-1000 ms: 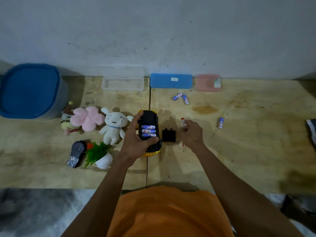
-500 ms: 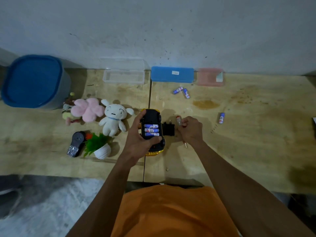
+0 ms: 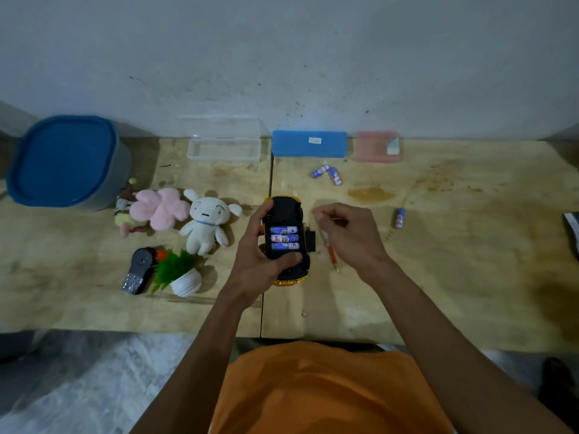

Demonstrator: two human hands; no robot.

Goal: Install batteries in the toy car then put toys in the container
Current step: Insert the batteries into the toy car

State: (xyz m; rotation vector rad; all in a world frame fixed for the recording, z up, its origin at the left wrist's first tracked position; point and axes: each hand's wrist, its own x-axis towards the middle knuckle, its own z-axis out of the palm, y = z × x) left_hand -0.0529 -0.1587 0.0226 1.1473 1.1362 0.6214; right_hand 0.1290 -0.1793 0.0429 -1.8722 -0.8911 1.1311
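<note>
While left hand (image 3: 260,258) clamps upturned toy car (image 3: 286,242) at table centre, three batteries (image 3: 283,238) sit seated in open bay. Right hand (image 3: 344,233) at car's 3 o'clock, fingers curled round small thing; looks like screwdriver (image 3: 332,256), cannot tell for sure. Black cover (image 3: 310,240) off, touching car's right flank. Judgement: batteries in, cover not yet refitted. Plush toys (image 3: 203,223) at 9 o'clock not yet packed; blue-lidded container (image 3: 67,161) at 10 o'clock shut. Spare batteries (image 3: 327,174) at 1 o'clock.
</note>
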